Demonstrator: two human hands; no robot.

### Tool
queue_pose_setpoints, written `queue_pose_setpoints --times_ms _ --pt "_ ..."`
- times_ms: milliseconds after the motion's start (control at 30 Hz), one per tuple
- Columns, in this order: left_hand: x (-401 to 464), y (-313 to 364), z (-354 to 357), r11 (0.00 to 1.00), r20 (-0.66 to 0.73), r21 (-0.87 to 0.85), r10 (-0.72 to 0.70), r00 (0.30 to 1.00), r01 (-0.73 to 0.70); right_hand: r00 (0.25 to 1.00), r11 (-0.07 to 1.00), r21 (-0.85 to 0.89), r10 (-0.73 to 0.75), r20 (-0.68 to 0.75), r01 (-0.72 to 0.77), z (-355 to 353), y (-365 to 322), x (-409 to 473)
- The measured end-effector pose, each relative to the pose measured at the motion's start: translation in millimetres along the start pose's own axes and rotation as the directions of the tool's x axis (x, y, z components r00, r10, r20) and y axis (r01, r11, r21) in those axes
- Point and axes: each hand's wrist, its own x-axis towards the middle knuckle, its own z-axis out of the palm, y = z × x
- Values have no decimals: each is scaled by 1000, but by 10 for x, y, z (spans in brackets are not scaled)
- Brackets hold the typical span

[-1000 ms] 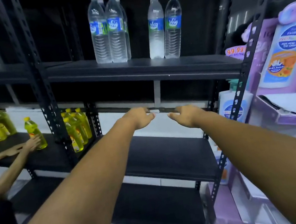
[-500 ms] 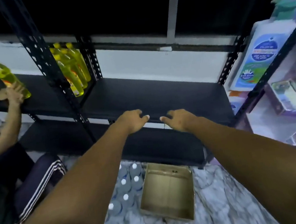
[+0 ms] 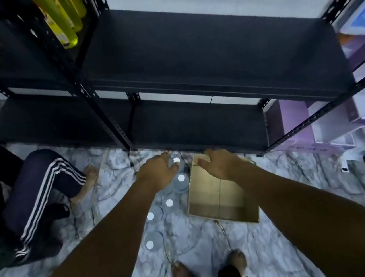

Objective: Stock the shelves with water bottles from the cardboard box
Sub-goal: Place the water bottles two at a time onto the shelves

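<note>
Below, left hand (image 3: 158, 171) hovers over clear plastic water bottles with white caps (image 3: 169, 203) standing on marble floor (image 3: 273, 254), fingers loosely curled, grasping nothing. Right hand (image 3: 220, 163) over open brown cardboard box (image 3: 220, 200) beside bottles, fingers relaxed. Black metal shelf (image 3: 200, 50) above.

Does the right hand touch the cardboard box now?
Cannot tell. In the head view the right hand overlaps the cardboard box far rim, but height above it is unclear.

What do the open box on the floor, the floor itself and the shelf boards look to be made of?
Box: plain brown cardboard, matte, with a fold seam across its bottom. Floor: looks like polished marble or marble-patterned tile, grey-white with dark veins. Shelf boards: dark matte panels, metal or coated board, unclear, on perforated black metal uprights.
</note>
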Motion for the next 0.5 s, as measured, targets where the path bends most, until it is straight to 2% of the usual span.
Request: queue_pose_setpoints --times_ms 167,300,500 --pt "510 -647 564 997 10 -52 -62 998 63 1000 1000 -15 -7 -2 7 554 30 664" --pt "1054 -1090 1051 986 -18 -120 -117 993 114 999 999 43 -33 -15 33 1039 116 1366" --pt "1790 -1680 1730 969 -105 -230 -114 988 87 995 987 143 -62 -79 73 1779 326 2382"
